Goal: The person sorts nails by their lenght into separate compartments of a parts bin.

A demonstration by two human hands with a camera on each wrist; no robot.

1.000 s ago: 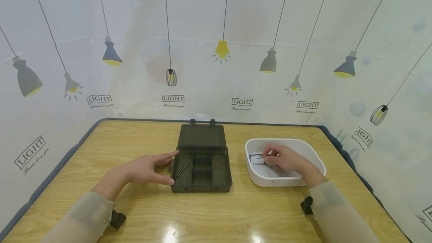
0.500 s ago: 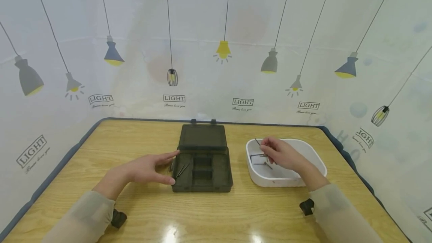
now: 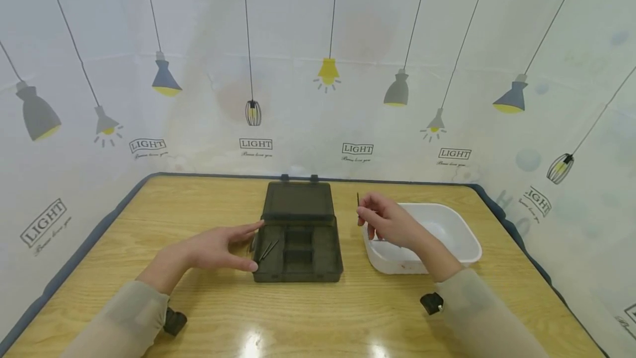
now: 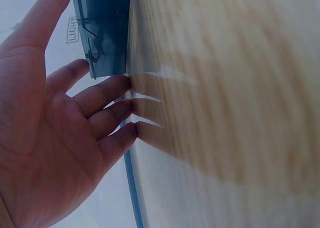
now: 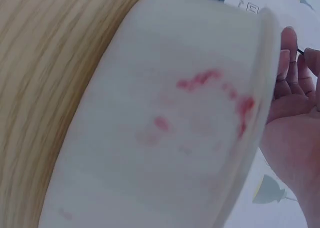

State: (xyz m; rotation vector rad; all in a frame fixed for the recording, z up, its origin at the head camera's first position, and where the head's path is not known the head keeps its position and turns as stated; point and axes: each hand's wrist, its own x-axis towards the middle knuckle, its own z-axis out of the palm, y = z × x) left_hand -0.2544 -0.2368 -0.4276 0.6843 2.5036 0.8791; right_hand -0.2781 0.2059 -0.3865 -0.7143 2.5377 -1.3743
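My right hand [image 3: 390, 224] pinches a thin dark metal rod [image 3: 358, 203] between thumb and fingertips, held upright over the left rim of the white bin [image 3: 466, 256]. The rod is too small to tell its exact kind. A dark translucent plastic box [image 3: 323, 253] lies with its lid [image 3: 298, 201] thrown back. Two similar dark rods [image 3: 269, 250] lie slanted in its left compartment. Along the left side of this box spreads my left hand [image 3: 213, 250], thumb at the front corner and forefinger at the hinge end. In the left wrist view its other fingers [image 4: 117, 110] reach down to the table.
The white bin stands right of the box, with a strip of wooden table [image 3: 350, 261] between them. Red smears [image 5: 200, 79] mark its outer wall. My right hand hides part of its inside. Behind the table hangs a sheet [image 3: 293, 32] printed with lamps.
My right hand has risen out of the white bin with a rod and moved left toward its rim. The rod has turned upright. The left hand stays in place.
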